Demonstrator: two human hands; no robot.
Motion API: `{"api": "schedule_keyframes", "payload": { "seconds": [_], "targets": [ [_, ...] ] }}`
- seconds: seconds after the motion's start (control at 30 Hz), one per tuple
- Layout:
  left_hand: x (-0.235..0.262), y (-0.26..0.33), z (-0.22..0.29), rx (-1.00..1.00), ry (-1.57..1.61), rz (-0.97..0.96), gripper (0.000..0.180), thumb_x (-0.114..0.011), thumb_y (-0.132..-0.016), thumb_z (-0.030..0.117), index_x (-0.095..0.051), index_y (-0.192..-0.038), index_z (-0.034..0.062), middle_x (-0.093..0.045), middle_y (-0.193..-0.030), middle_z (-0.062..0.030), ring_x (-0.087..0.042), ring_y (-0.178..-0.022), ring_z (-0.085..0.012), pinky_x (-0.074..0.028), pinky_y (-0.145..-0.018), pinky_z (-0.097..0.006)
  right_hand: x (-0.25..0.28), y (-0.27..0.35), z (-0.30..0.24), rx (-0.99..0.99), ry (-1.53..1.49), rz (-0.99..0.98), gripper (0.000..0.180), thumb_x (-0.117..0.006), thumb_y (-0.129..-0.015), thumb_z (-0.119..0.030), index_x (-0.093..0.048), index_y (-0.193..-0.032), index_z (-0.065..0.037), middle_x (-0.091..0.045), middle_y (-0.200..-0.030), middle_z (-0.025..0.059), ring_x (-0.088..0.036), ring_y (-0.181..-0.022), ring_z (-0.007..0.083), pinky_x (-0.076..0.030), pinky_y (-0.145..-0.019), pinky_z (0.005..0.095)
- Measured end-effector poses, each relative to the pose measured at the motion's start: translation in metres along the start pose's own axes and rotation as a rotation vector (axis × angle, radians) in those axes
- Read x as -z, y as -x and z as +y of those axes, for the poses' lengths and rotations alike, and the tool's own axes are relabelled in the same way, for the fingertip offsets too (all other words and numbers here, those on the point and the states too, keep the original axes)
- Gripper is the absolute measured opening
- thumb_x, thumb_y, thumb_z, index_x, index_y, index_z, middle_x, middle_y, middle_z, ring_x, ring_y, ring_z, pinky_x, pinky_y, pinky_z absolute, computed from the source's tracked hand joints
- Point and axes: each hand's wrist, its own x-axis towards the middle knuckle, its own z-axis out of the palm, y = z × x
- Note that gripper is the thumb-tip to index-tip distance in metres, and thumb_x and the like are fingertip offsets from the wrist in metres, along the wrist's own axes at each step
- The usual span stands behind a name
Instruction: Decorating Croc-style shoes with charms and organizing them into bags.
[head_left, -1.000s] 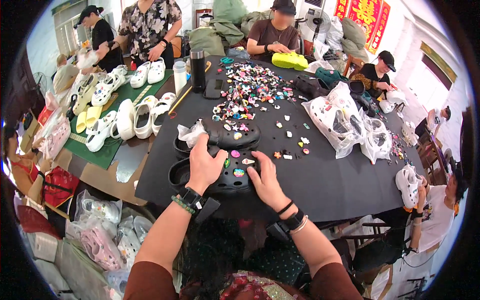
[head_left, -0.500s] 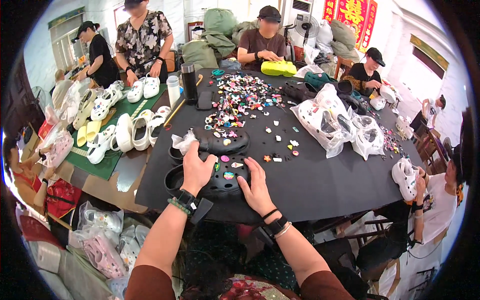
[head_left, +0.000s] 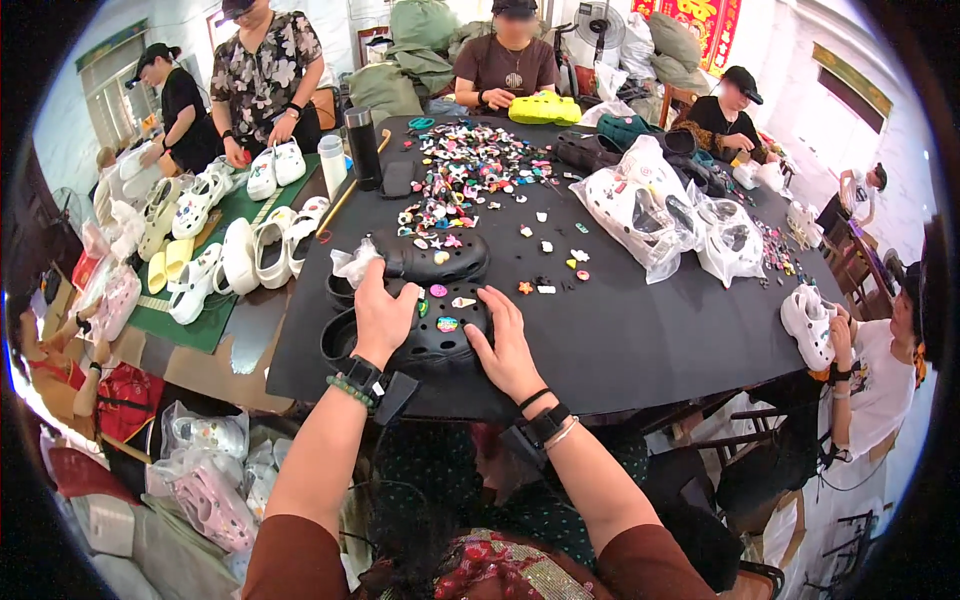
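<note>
A black clog (head_left: 405,352) lies on the dark table in front of me, its toe pointing right. Its top carries a pink round charm (head_left: 438,291), an ice-cream-cone charm (head_left: 464,302) and a multicoloured charm (head_left: 447,324). My left hand (head_left: 385,318) is closed around its upper middle, some fingertips hidden. Against the toe rests my right hand (head_left: 508,345), fingers long and thumb apart, gripping that end. Just beyond lies a second black clog (head_left: 462,262), also with charms. Crumpled clear plastic (head_left: 353,263) sits at its heel, beside my left fingers.
A heap of small charms (head_left: 470,170) spreads over the table beyond the clogs, with a few loose ones to the right. Bagged white clogs (head_left: 640,215) lie farther right. A black bottle (head_left: 362,150) stands at the left edge. Several people work around the tables.
The whole view has shifted slightly, while both my hands stay on the near clog. Across the table, a person's hand has moved to the left end of a yellow-green clog.
</note>
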Motion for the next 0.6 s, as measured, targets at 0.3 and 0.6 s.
{"api": "schedule_keyframes", "payload": {
  "seconds": [0.3, 0.6],
  "targets": [
    [0.002, 0.0, 0.006, -0.006, -0.004, -0.016, 0.036, -0.068, -0.075, 0.012, -0.053, -0.103, -0.005, -0.063, -0.095, -0.0257, -0.061, -0.091, -0.0432, -0.048, -0.083, -0.044, 0.002, 0.0, -0.002, -0.001, -0.024, -0.007, 0.054, -0.062, -0.093, -0.022, -0.042, -0.14, -0.005, -0.039, -0.144, 0.0205, -0.036, -0.134, 0.0379, -0.03, -0.113, 0.0449],
    [0.005, 0.004, 0.014, 0.007, -0.019, -0.041, 0.04, -0.068, -0.074, 0.011, -0.051, -0.106, -0.006, -0.062, -0.095, -0.0264, -0.061, -0.091, -0.0431, -0.048, -0.082, -0.044, 0.02, -0.013, 0.017, -0.028, -0.12, -0.201, 0.048, -0.059, -0.096, -0.021, -0.043, -0.137, -0.004, -0.044, -0.14, 0.0205, -0.04, -0.133, 0.036, -0.031, -0.112, 0.0418]
  ]
}}
